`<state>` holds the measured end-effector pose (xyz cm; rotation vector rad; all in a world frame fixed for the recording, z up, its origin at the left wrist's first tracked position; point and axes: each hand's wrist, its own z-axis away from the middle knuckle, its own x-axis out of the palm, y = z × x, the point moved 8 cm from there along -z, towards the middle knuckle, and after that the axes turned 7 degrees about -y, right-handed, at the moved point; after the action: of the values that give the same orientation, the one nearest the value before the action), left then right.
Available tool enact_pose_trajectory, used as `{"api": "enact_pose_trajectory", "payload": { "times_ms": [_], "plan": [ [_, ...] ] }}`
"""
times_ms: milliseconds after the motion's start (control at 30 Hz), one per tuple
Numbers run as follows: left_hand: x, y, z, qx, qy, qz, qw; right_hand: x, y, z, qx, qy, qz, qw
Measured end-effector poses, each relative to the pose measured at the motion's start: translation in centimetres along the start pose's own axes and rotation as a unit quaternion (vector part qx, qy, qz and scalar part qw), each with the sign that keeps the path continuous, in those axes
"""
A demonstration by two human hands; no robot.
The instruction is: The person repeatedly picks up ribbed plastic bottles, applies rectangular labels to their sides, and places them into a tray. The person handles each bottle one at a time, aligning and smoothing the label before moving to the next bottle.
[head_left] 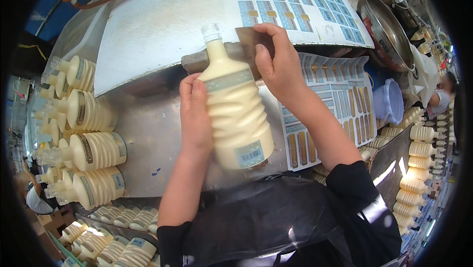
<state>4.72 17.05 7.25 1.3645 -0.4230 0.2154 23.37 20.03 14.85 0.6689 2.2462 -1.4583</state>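
Observation:
A cream glass bottle (236, 119) with a wavy, ribbed body and a clear threaded neck leans slightly in front of me. Around its neck end runs a grey-blue band label, and a blue label with a barcode sits near its base. My left hand (196, 114) grips the bottle along its left side, thumb and fingers at the shoulder. In my right hand (281, 65), pinched between thumb and fingers, is a thin brown flat scraper (250, 45) close to the bottle's shoulder. Whether the scraper touches the bottle cannot be made out. Behind the neck lies a greyish block (194, 62).
A white board (157, 25) carries a sheet of blue labels (276, 6). Another label sheet (327, 104) hangs at the right beside a pale blue bucket (388, 102) and a metal basin (387, 25). Labelled cream bottles (96, 149) are stacked at the left; more stand at far right.

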Motion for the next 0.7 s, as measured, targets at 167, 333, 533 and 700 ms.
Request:
{"api": "enact_pose_trajectory", "payload": {
  "times_ms": [167, 333, 533, 700],
  "plan": [
    [-0.2, 0.1, 0.3, -0.019, 0.024, 0.03, 0.999, -0.3, -3.6, -0.8, -0.003, -0.003, -0.071, 0.997],
    [0.9, 1.2, 1.0, -0.016, 0.047, 0.039, 0.998, 2.5, -6.9, -2.2, -0.032, -0.041, 0.04, 0.998],
    [0.8, 1.0, 1.4, -0.003, 0.051, -0.021, 0.998, 6.6, -10.7, -2.6, 0.021, -0.138, 0.107, 0.984],
    [0.1, 0.3, 0.9, -0.002, 0.04, 0.023, 0.999, 6.7, -9.7, -2.2, 0.013, -0.185, 0.186, 0.965]
  ]
}}
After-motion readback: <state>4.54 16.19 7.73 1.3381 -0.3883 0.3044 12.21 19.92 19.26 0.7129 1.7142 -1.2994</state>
